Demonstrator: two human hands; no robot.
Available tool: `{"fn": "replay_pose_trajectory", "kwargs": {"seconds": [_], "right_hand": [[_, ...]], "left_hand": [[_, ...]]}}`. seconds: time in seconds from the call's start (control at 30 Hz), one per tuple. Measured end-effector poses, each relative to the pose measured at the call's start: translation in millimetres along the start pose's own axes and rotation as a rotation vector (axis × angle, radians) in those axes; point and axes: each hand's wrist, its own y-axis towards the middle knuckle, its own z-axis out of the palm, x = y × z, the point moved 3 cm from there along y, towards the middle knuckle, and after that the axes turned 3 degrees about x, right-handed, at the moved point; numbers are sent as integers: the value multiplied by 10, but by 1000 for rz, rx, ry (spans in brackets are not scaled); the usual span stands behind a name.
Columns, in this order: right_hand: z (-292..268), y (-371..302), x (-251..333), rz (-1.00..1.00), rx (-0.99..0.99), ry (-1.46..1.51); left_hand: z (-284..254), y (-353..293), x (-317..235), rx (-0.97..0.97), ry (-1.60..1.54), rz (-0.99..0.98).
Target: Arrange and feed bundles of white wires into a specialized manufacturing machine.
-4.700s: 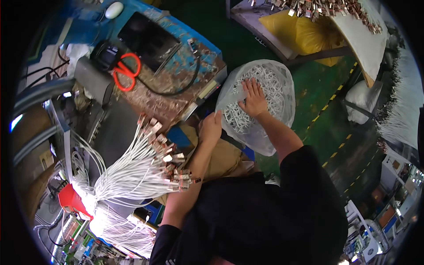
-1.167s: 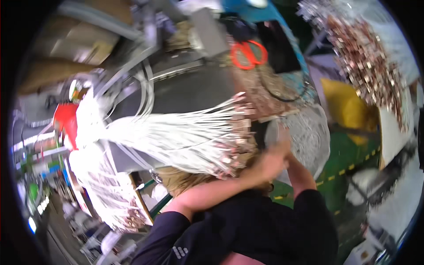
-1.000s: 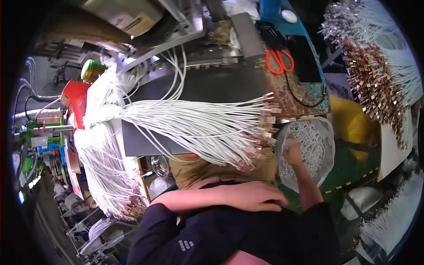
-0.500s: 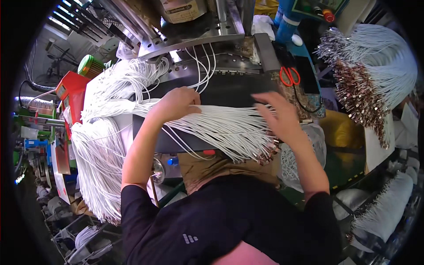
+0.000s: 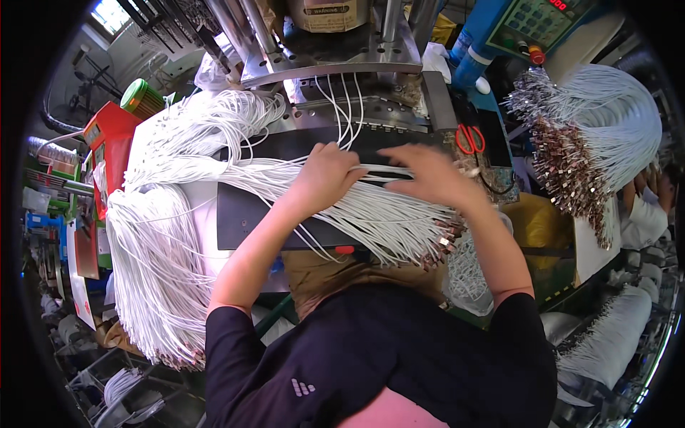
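A fanned bundle of white cables (image 5: 392,221) lies across the black work plate (image 5: 246,228), its copper-coloured ends toward the lower right. My left hand (image 5: 325,178) is closed over the bundle's upper part, with cables running beneath the palm. Just to its right, my right hand (image 5: 432,175) hovers above the top strands, thumb and fingers apart and pointing left. Its fingertips come close to a few cables at the bundle's upper edge; whether they touch is unclear. A few loose white cables (image 5: 346,107) run from the machine down behind my left hand.
A metal press (image 5: 332,68) stands at the back. Red-handled scissors (image 5: 470,140) lie right of the plate. More white cables (image 5: 153,264) drape off the left side; another bundle (image 5: 614,107) hangs at right. A clear bag (image 5: 471,274) holds white scraps. Another person's white sleeve (image 5: 642,225) shows far right.
My right hand has moved left, toward my left hand. My left hand is farther right in the picture, still over the bundle. The whole view has shifted a little.
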Motion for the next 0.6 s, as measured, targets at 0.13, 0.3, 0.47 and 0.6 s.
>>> {"fn": "replay_pose_trajectory", "kwargs": {"seconds": [0.13, 0.3, 0.47, 0.6], "right_hand": [[145, -93, -280, 134, -75, 38], [-153, -251, -268, 153, -100, -432], [156, -193, -57, -219, 14, -167], [231, 63, -622, -3, -317, 301]], "left_hand": [[-242, 11, 126, -78, -463, -446], [-36, -100, -344, 648, -519, -522], [616, -133, -701, 508, -1678, -678], [607, -55, -553, 395, -1641, -704]]}}
